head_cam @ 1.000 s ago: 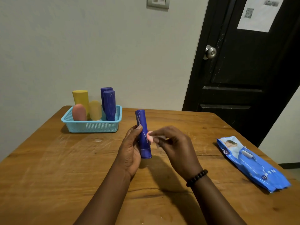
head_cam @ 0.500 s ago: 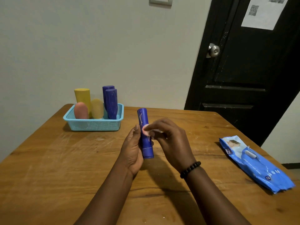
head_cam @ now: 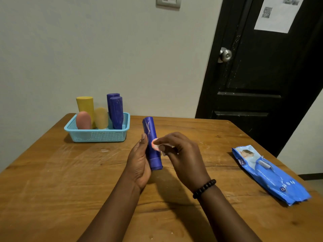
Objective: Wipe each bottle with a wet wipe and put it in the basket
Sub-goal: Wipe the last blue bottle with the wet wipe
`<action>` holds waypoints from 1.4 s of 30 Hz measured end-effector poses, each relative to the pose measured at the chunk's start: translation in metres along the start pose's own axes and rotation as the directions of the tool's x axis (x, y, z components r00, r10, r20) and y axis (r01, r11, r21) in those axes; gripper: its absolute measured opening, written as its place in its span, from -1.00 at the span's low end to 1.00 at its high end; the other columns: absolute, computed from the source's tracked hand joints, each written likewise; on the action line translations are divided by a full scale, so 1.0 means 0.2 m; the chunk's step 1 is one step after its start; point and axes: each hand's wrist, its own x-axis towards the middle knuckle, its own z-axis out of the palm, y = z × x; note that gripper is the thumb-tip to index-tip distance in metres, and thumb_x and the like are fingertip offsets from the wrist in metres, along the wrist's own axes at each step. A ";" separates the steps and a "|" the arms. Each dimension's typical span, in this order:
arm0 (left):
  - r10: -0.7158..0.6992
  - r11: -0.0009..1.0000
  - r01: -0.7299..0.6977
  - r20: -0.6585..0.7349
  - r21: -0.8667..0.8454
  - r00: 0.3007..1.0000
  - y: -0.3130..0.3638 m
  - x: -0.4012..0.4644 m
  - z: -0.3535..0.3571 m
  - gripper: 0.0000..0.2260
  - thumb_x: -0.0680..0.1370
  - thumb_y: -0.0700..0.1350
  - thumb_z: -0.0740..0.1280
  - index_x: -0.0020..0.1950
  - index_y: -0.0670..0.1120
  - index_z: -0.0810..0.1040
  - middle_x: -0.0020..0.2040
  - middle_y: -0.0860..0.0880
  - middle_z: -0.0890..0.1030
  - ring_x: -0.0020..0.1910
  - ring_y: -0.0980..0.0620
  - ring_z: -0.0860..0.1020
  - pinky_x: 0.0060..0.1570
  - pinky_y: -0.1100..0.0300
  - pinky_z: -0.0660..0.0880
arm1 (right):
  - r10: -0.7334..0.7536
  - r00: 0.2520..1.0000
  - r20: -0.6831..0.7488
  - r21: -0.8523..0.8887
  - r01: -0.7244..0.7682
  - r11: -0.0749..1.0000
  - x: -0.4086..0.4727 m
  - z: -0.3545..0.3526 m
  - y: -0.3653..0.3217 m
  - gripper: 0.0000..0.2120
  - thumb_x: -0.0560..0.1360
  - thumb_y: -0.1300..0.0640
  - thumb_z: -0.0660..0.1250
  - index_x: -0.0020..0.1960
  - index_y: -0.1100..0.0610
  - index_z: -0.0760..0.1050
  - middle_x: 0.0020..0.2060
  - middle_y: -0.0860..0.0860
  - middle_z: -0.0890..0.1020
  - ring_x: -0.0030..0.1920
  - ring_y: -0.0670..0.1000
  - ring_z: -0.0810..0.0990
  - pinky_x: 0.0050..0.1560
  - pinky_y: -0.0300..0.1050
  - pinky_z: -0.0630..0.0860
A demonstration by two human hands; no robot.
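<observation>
A: Item under handling: one blue bottle (head_cam: 151,143), a smooth plastic cylinder with a flat end and a pale swirl printed near the top. It is held tilted a little above the wooden table (head_cam: 52,180), base low. The left hand (head_cam: 139,165) has its fingers wrapped round the far side and its thumb laid along the near face.

B: And the right hand (head_cam: 181,154)?

A: Its fingers are curled and pinch a small wad of wet wipe (head_cam: 156,145), pinkish white and crumpled, pressed against the bottle's middle. A dark beaded bracelet (head_cam: 204,188) sits on that wrist.

B: Change from the earlier pictures?

A: A second ago the wad was just off the bottle's right side; it has since moved onto the bottle's face. The bottle's lean is much the same.

B: The basket (head_cam: 97,135)?

A: Light blue mesh plastic, rectangular, at the table's far left. It holds a yellow cylinder (head_cam: 85,106), a rounded pink bottle (head_cam: 83,120), a pale yellow rounded bottle (head_cam: 101,117) and two purple bottles (head_cam: 115,111), all upright. A glossy blue wipes pack (head_cam: 269,173) lies well apart at the right.

B: Limits of view?

A: The left fingers behind the bottle are hidden, the pack's print is too small to read, and the paper (head_cam: 277,13) on the black door (head_cam: 262,67) is blurred and cut off at the top
</observation>
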 end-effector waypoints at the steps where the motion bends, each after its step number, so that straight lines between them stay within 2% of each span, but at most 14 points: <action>1: -0.011 1.000 0.011 0.000 -0.028 1.000 0.00 0.00 0.00 -0.76 0.66 0.00 0.17 0.17 -0.07 0.55 -0.16 -0.08 0.67 -0.16 0.03 0.60 -0.10 0.11 0.55 | 0.001 1.000 0.018 0.002 -0.001 1.000 -0.01 0.02 0.00 -0.72 0.49 0.36 0.36 0.09 0.06 0.62 0.04 -0.10 0.60 0.08 -0.24 0.54 0.03 -0.44 0.48; 5: -0.023 0.997 0.021 -0.025 -0.070 0.999 0.01 0.03 -0.05 -0.68 0.66 0.03 0.19 0.27 -0.14 0.51 -0.11 -0.09 0.63 -0.20 0.05 0.58 -0.20 0.16 0.56 | 0.016 0.995 0.097 0.083 -0.024 0.996 -0.12 0.03 0.04 -0.73 0.49 0.36 0.37 0.06 0.06 0.64 0.03 -0.13 0.62 0.08 -0.20 0.58 0.03 -0.34 0.54; 9: -0.003 1.000 0.002 -0.035 -0.024 0.999 0.00 0.04 -0.06 -0.72 0.63 0.02 0.23 0.22 -0.13 0.52 -0.11 -0.08 0.62 -0.19 0.05 0.56 -0.19 0.16 0.54 | 0.129 0.962 0.240 0.200 -0.179 0.963 -0.14 -0.05 0.06 -0.81 0.50 0.28 0.39 0.03 0.05 0.66 -0.04 -0.10 0.66 -0.02 -0.08 0.63 -0.04 -0.16 0.60; 12: 0.043 0.998 -0.043 0.003 0.041 0.999 0.00 0.03 -0.03 -0.74 0.51 0.00 0.33 0.14 -0.09 0.55 -0.12 -0.05 0.63 -0.18 0.07 0.58 -0.14 0.15 0.52 | 0.159 0.982 0.101 0.217 -0.177 0.960 -0.07 -0.10 0.04 -0.83 0.52 0.24 0.36 0.06 0.04 0.63 -0.02 -0.12 0.64 0.01 -0.14 0.59 -0.03 -0.22 0.58; 16: 0.050 0.995 -0.052 0.024 0.080 0.998 0.00 0.02 -0.03 -0.70 0.50 -0.05 0.36 0.22 -0.07 0.54 -0.09 -0.01 0.67 -0.16 0.07 0.60 -0.12 0.10 0.53 | -0.010 0.991 -0.134 -0.033 0.006 0.999 0.11 -0.10 -0.01 -0.79 0.52 0.27 0.36 0.11 0.08 0.61 0.03 -0.14 0.60 0.02 -0.25 0.54 -0.01 -0.41 0.51; 19: 0.054 0.990 -0.057 0.027 0.132 0.998 0.00 0.01 -0.04 -0.69 0.52 -0.06 0.36 0.25 -0.06 0.54 -0.05 -0.01 0.68 -0.09 0.03 0.59 -0.11 0.10 0.55 | -0.119 0.978 -0.168 -0.197 0.085 0.977 0.22 -0.07 -0.03 -0.81 0.50 0.29 0.38 0.09 0.12 0.62 0.02 -0.05 0.60 -0.02 -0.21 0.54 -0.01 -0.46 0.49; 23: 0.052 0.984 -0.057 0.039 0.168 0.998 0.00 0.01 -0.03 -0.64 0.52 -0.07 0.37 0.30 -0.07 0.51 0.06 -0.06 0.67 -0.02 0.01 0.61 -0.14 0.16 0.60 | -0.173 0.979 -0.104 -0.277 0.139 0.951 0.24 -0.01 -0.01 -0.83 0.49 0.31 0.38 0.06 0.16 0.62 0.01 0.02 0.61 -0.01 -0.09 0.58 -0.02 -0.30 0.55; 26: 0.047 0.989 -0.049 0.015 0.139 0.999 0.00 0.01 -0.03 -0.64 0.52 -0.09 0.38 0.31 -0.07 0.51 0.08 -0.08 0.68 -0.03 -0.01 0.63 -0.12 0.11 0.59 | -0.179 0.981 -0.076 -0.277 0.152 0.949 0.17 0.02 0.03 -0.82 0.48 0.31 0.39 0.05 0.15 0.62 0.01 0.01 0.61 -0.02 -0.12 0.56 -0.02 -0.33 0.53; 29: 0.049 0.995 -0.047 -0.016 0.083 0.999 0.00 0.01 -0.04 -0.66 0.55 -0.13 0.36 0.33 -0.10 0.49 0.06 -0.10 0.68 -0.11 0.02 0.66 -0.17 0.13 0.60 | -0.095 0.993 -0.072 -0.172 0.082 0.982 0.08 0.05 0.05 -0.80 0.48 0.30 0.38 0.07 0.10 0.61 0.00 -0.06 0.60 -0.04 -0.24 0.53 0.00 -0.43 0.49; 32: 0.036 0.999 -0.037 -0.062 -0.001 0.997 0.01 0.00 -0.04 -0.75 0.57 -0.14 0.35 0.25 -0.04 0.53 0.01 -0.09 0.69 -0.16 0.01 0.67 -0.19 0.10 0.62 | -0.042 0.999 -0.009 -0.099 0.041 0.994 -0.03 0.09 0.06 -0.78 0.49 0.32 0.37 0.07 0.09 0.62 0.01 -0.09 0.61 -0.01 -0.26 0.55 0.02 -0.44 0.49; 36: 0.041 0.999 -0.045 -0.146 -0.027 0.988 0.02 0.00 -0.03 -0.86 0.58 -0.12 0.34 0.12 0.02 0.57 -0.04 -0.03 0.68 -0.13 0.02 0.65 -0.16 0.07 0.57 | 0.020 0.997 0.072 -0.026 -0.018 0.999 -0.14 0.11 0.07 -0.75 0.49 0.34 0.37 0.07 0.07 0.64 0.02 -0.11 0.62 0.06 -0.23 0.56 0.03 -0.35 0.54; 40: 0.053 0.998 -0.059 -0.171 -0.028 0.984 0.02 -0.01 -0.02 -0.88 0.59 -0.12 0.33 0.11 0.02 0.56 -0.08 0.00 0.67 -0.12 0.04 0.61 -0.18 0.10 0.54 | 0.046 0.989 0.140 0.020 -0.050 0.999 -0.18 0.08 0.06 -0.73 0.48 0.37 0.38 0.05 0.07 0.67 -0.01 -0.11 0.63 0.03 -0.20 0.59 0.01 -0.29 0.57; 42: 0.051 0.997 -0.060 -0.174 -0.044 0.983 0.02 -0.01 -0.02 -0.89 0.59 -0.12 0.32 0.10 0.01 0.55 -0.12 0.00 0.66 -0.15 0.05 0.60 -0.18 0.11 0.54 | 0.085 0.970 0.229 0.007 -0.089 0.996 -0.18 0.04 0.06 -0.75 0.48 0.34 0.39 0.04 0.05 0.67 -0.02 -0.13 0.64 0.01 -0.19 0.59 0.01 -0.27 0.58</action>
